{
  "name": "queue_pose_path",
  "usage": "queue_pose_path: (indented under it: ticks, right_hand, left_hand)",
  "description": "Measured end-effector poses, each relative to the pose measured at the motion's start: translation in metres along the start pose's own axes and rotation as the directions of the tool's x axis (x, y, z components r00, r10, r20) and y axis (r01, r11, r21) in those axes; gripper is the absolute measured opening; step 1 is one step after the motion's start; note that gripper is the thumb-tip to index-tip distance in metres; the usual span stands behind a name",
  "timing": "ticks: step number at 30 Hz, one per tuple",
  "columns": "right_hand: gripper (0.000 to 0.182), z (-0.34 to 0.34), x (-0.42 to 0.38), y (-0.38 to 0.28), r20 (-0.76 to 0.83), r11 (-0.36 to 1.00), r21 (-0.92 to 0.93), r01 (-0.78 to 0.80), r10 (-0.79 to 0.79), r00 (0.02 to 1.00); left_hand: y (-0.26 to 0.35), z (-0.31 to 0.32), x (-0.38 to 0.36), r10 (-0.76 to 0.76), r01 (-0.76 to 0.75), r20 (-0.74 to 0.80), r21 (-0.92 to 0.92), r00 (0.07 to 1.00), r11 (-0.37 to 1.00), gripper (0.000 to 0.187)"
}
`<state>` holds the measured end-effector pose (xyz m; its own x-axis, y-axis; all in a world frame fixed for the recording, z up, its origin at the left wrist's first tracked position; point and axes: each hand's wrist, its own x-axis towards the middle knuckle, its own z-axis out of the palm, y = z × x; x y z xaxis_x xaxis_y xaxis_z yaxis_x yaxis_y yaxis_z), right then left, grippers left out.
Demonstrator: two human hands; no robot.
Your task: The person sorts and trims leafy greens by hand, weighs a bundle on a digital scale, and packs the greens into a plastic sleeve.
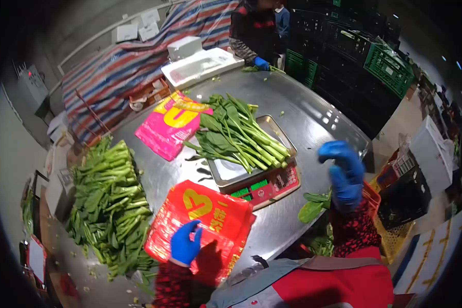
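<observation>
1) holding left hand over red bag in a blue glove, thumb and forefinger parted, nothing seen between; cannot tell whether touching the plastic or just above it
2) holding right hand raised near the right side of table, also gloved in blue, fingers curled with a gap to the thumb, nothing seen in the grasp
3) see red bag lying flat on the near part of table, just in front of scale, with gold heart and lettering facing up
4) see bunch lying across the tray of scale, leaves spilling past the left side, stem ends pointing right and toward the near edge
5) see green digits lit on the front of scale, too small to read
6) find pink bag flat to the left of scale, partly under the leaves of bunch
7) find big pile of greens along the left of table, and a loose sprig near right hand
8) see co-worker at the far edge, one blue-gloved hand by some greens, next to foam box
</observation>
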<state>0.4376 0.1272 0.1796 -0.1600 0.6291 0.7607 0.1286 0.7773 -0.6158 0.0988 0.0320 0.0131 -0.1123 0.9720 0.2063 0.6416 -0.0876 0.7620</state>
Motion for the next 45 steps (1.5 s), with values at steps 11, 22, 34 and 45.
queue_pose_path:
  ticks: [11,22,34,45]
  right_hand:
    - [0.017,0.019,-0.05,0.064,0.147,0.97,-0.197,-0.144,0.174,0.974]
    - [0.047,0.018,-0.045,0.161,0.263,0.81,-0.573,-0.126,0.327,0.908]
    - [0.103,0.085,0.013,0.199,0.285,0.369,-0.929,-0.033,0.769,0.573]
    - [0.078,0.037,0.026,0.308,0.462,0.677,-0.639,-0.366,0.718,0.521]
  left_hand:
    - [-0.04,0.07,-0.075,-0.115,-0.127,0.357,0.588,0.927,0.799,0.068]
    - [-0.04,0.047,-0.042,-0.058,-0.093,0.482,0.284,0.874,0.954,0.059]
    - [0.03,0.117,0.099,-0.096,0.273,0.303,-0.621,0.948,0.735,0.05]
    - [0.021,0.134,0.174,-0.381,0.509,0.367,-0.76,0.849,0.403,0.014]
